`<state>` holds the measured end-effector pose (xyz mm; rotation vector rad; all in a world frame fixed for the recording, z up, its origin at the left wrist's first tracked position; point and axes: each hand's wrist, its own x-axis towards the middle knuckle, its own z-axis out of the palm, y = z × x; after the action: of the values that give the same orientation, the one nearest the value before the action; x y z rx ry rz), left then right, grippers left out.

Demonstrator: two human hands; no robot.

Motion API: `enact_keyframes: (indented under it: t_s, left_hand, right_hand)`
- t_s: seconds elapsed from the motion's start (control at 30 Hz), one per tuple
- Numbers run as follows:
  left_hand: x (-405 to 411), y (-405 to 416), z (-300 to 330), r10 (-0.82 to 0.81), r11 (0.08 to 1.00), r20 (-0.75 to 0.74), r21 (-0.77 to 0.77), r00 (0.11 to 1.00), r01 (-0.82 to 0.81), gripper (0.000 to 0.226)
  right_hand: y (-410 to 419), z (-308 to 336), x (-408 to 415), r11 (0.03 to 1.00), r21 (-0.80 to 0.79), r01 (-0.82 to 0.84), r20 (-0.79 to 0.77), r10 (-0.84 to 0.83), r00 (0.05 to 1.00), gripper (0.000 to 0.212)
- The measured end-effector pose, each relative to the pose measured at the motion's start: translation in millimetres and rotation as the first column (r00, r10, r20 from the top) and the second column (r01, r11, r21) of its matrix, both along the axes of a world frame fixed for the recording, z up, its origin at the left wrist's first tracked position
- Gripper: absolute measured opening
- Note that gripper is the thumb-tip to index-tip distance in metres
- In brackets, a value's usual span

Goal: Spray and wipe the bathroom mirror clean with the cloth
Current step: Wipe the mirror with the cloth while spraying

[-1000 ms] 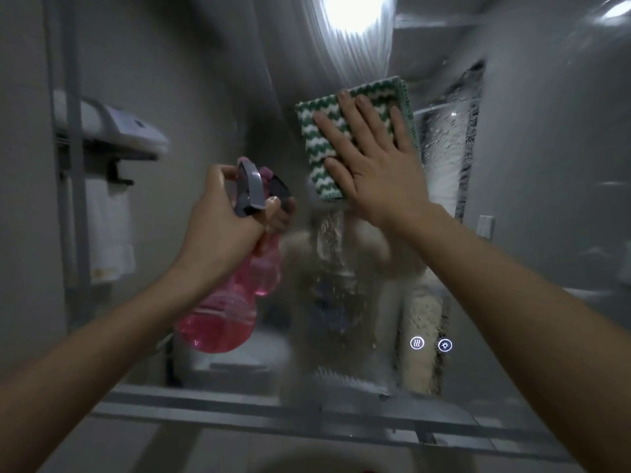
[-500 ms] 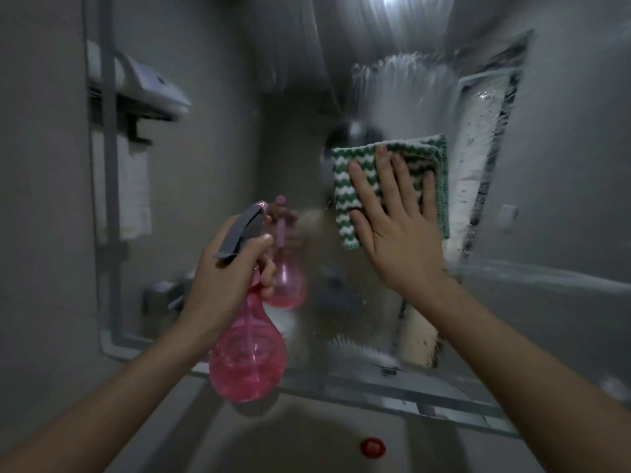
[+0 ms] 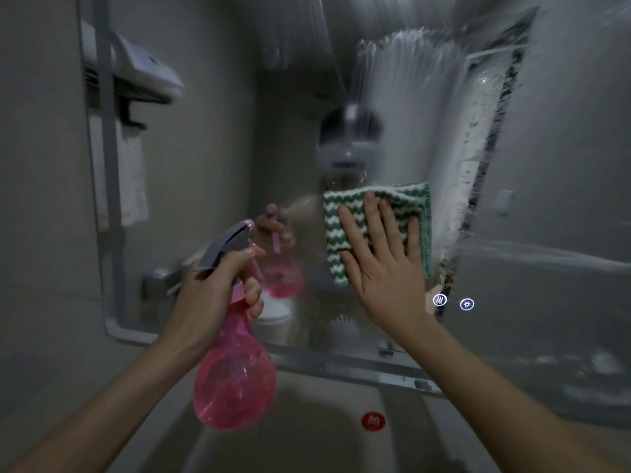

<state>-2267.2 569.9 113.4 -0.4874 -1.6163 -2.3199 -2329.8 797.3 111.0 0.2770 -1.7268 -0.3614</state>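
Green-and-white zigzag cloth pressed flat on mirror near centre, under right hand, fingers spread and lying on it. Wet streaks on glass at 12 and 1 o'clock of cloth. At 8 o'clock, left hand clamped round neck of pink spray bottle, grey trigger head up, pink liquid inside. Two lit touch icons at 4 o'clock. Sink below, red drain cap in basin.

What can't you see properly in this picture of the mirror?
- Head view: the part of the cloth under the right hand is covered by it.
- The neck of the spray bottle is hidden by the left hand wrapped around it.
- The reflection in the mirror is blurred by wet streaks.
- The sink is cut off by the bottom edge.
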Motion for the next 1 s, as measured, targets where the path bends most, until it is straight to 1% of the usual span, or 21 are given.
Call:
enact_keyframes:
  t_s: [0.1, 0.17, 0.2, 0.27, 0.3, 0.37, 0.43, 0.57, 0.67, 0.77, 0.83, 0.9, 1.0]
  left_hand:
    - [4.9, -1.0, -0.3, 0.004, 1.0, -0.022, -0.029, 1.0, -0.005, 0.023]
    - [4.9, -1.5, 1.2, 0.024, 0.999, -0.035, -0.038, 0.999, -0.026, 0.022]
    - [3.8, -2.4, 2.9, 0.028, 0.999, -0.034, -0.034, 0.999, -0.029, 0.025]
    - [2.3, -5.0, 9.1, 0.035, 0.998, -0.024, -0.049, 0.999, -0.036, 0.036]
    - [2.2, -5.8, 12.5, 0.05, 0.996, -0.022, -0.068, 0.999, -0.051, 0.037]
    - [1.2, -5.8, 19.1, 0.085, 0.989, -0.021, -0.119, 0.996, -0.087, 0.031]
    - [-0.1, -5.5, 25.8, 0.104, 0.984, -0.005, -0.147, 0.995, -0.104, 0.027]
    - [-2.0, -6.8, 35.3, 0.041, 0.988, -0.019, -0.146, 0.999, -0.043, 0.025]
    - [-2.9, -9.6, 34.8, 0.044, 0.99, -0.036, -0.135, 0.998, -0.048, 0.027]
    - [-2.8, -12.0, 29.6, 0.097, 0.983, -0.069, -0.15, 0.993, -0.107, 0.028]
    - [-1.1, -13.4, 26.3, 0.141, 0.976, -0.076, -0.156, 0.987, -0.152, 0.027]
    - [1.4, -16.0, 23.4, 0.185, 0.967, -0.068, -0.167, 0.98, -0.194, 0.029]
    - [6.6, -20.1, 15.5, 0.219, 0.963, -0.035, -0.152, 0.975, -0.222, 0.032]
  right_hand:
    - [-3.6, -19.8, -2.0, 0.999, -0.038, 0.005, -0.005, -0.005, 1.0, 0.049]
    - [-3.8, -17.3, -3.6, 0.999, -0.038, 0.022, -0.027, -0.023, 0.999, 0.049]
    - [-3.6, -11.6, -4.0, 0.999, -0.029, 0.031, -0.04, -0.032, 0.999, 0.049]
    - [-4.8, 9.1, -4.9, 0.999, -0.035, 0.026, -0.064, -0.028, 0.998, 0.049]
    - [-6.7, 22.8, -5.6, 0.999, -0.053, 0.012, -0.071, -0.016, 0.997, 0.049]
    - [-10.1, 52.8, -7.8, 0.997, -0.082, -0.009, -0.094, 0.002, 0.996, 0.05]
    - [-11.3, 82.6, -10.6, 0.998, -0.066, -0.006, -0.131, -0.003, 0.991, 0.05]
    - [-14.9, 135.1, -16.7, 1.0, -0.02, 0.021, -0.196, -0.025, 0.98, 0.05]
    - [-23.5, 151.9, -18.2, 0.997, -0.067, 0.026, -0.222, -0.041, 0.974, 0.049]
    - [-35.3, 141.9, -18.5, 0.988, -0.153, -0.007, -0.21, -0.025, 0.977, 0.049]
    - [-43.9, 124.2, -18.6, 0.981, -0.193, -0.031, -0.192, -0.007, 0.981, 0.05]
    - [-52.7, 96.2, -19.1, 0.98, -0.193, -0.039, -0.156, 0.008, 0.988, 0.051]
    - [-63.4, 38.8, -17.0, 0.982, -0.183, -0.041, -0.052, 0.032, 0.998, 0.052]
